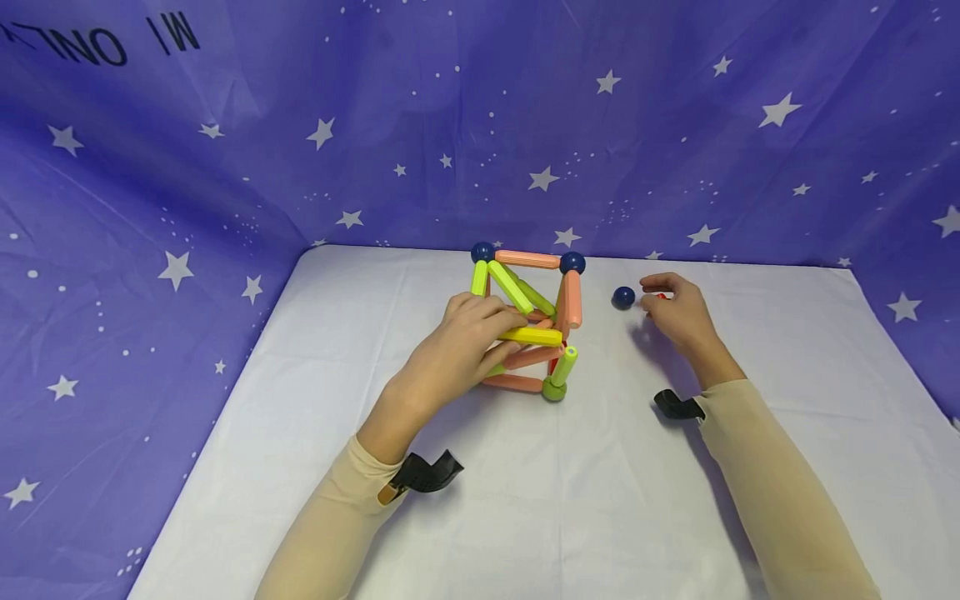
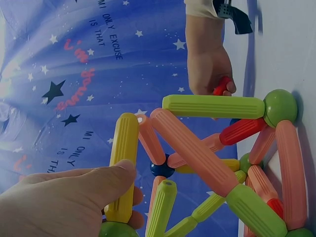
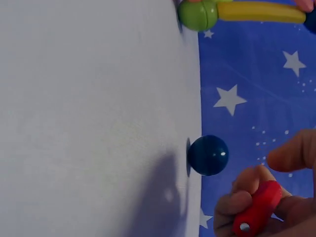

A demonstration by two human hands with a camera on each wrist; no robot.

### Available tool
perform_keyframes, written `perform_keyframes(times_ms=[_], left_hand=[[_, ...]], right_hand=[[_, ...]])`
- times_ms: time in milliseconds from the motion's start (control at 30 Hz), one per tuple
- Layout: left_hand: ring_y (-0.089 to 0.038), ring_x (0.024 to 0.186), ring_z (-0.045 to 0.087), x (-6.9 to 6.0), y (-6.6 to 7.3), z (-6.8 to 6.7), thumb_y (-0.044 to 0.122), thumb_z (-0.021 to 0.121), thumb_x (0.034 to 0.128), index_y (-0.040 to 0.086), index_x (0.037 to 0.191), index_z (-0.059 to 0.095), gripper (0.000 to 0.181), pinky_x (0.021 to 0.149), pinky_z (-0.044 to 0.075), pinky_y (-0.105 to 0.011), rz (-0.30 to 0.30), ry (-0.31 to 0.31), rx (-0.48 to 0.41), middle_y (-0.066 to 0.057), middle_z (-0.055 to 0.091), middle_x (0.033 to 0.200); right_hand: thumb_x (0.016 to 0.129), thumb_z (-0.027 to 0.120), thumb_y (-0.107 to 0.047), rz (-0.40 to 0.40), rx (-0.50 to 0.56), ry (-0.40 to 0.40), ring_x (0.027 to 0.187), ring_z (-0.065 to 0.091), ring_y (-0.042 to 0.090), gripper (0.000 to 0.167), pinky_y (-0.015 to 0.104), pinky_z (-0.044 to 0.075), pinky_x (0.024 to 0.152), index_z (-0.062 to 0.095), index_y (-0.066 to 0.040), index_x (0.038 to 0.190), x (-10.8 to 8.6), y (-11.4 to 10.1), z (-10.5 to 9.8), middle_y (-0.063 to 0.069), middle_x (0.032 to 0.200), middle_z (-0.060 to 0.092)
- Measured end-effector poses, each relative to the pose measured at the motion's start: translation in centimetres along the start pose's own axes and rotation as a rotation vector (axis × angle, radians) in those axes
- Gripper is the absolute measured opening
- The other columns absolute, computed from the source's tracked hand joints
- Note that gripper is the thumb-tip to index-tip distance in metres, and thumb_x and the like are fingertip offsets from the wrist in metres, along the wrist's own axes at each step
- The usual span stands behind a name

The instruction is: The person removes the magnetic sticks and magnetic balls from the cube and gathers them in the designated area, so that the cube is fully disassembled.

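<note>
My left hand (image 1: 459, 350) pinches a yellow magnetic rod (image 1: 536, 337) between thumb and fingers. In the left wrist view, that rod's lower end meets a green ball (image 2: 117, 230). Around it stands a frame of magnetic rods and balls, with salmon rods (image 1: 527, 260), lime rods (image 2: 215, 106) and dark blue balls (image 1: 572, 264) at its top corners. Right of the frame, my right hand (image 1: 681, 315) holds a short red rod (image 3: 261, 207) in its curled fingers. Its thumb and index finger are apart, close to a loose dark blue ball (image 3: 209, 155) on the table.
A white cloth (image 1: 570, 492) covers the table. Behind it and at the sides hangs a purple curtain (image 1: 420, 108) with white stars. Black straps (image 1: 426, 472) stick out at both sleeve cuffs.
</note>
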State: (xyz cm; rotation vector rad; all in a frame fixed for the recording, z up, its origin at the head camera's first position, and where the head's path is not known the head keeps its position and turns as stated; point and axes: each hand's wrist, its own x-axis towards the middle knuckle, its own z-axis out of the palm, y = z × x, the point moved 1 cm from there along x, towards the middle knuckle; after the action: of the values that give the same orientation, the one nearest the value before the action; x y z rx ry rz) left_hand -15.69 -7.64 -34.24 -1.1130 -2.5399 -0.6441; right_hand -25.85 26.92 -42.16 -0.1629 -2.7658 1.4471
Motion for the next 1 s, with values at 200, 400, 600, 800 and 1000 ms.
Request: perform_keyframes(times_ms=[200,400,600,800,1000], left_hand=[[-0.014,0.1,0.052,0.0,0.0,-0.1,0.026,0.069,0.0918,0.016,0.117,0.068,0.027,0.099,0.032,-0.039,-0.003,-0.004,-0.003,0.005,0.062,0.105],[-0.015,0.099,0.053,0.0,0.0,-0.1,0.024,0.07,0.0913,0.015,0.117,0.068,0.027,0.098,0.032,-0.04,0.004,0.001,-0.009,0.004,0.062,0.104],[-0.014,0.099,0.053,0.0,0.0,-0.2,0.023,0.07,0.0912,0.016,0.115,0.068,0.025,0.097,0.032,-0.04,0.011,0.008,-0.007,0.005,0.061,0.103],[-0.014,0.098,0.053,0.0,0.0,-0.3,0.023,0.071,0.0908,0.015,0.116,0.068,0.027,0.097,0.032,-0.04,0.008,0.002,-0.013,0.005,0.061,0.102],[-0.013,0.099,0.053,-0.1,0.0,-0.2,0.023,0.07,0.0908,0.016,0.116,0.069,0.026,0.097,0.032,-0.04,0.016,0.011,-0.021,0.005,0.062,0.103]], right_hand=[[0.09,0.035,0.0,-0.044,0.191,-0.083,0.072,0.052,0.014,0.037,0.023,0.045,0.063,0.056,0.01,0.119,-2.2,-0.7,0.0,0.017,0.103,0.056],[0.097,0.038,0.003,-0.055,0.188,-0.218,0.094,0.055,0.026,0.036,0.02,0.05,0.075,0.047,0.01,0.131,-4.3,-1.1,0.5,0.024,0.114,0.052],[0.092,0.069,-0.013,-0.067,0.004,-0.241,0.109,0.056,0.028,0.046,0.021,0.048,0.08,0.054,-0.003,0.134,-5.6,-0.7,1.2,0.017,0.125,0.057],[0.087,0.076,-0.024,-0.067,-0.137,-0.211,0.096,0.059,0.026,0.041,0.031,0.05,0.068,0.066,-0.012,0.125,-6.2,0.1,1.9,0.01,0.108,0.065],[0.087,0.074,-0.03,-0.056,-0.245,-0.17,0.085,0.057,0.026,0.035,0.032,0.049,0.065,0.07,-0.012,0.117,-6.4,0.0,2.5,0.01,0.099,0.067]])
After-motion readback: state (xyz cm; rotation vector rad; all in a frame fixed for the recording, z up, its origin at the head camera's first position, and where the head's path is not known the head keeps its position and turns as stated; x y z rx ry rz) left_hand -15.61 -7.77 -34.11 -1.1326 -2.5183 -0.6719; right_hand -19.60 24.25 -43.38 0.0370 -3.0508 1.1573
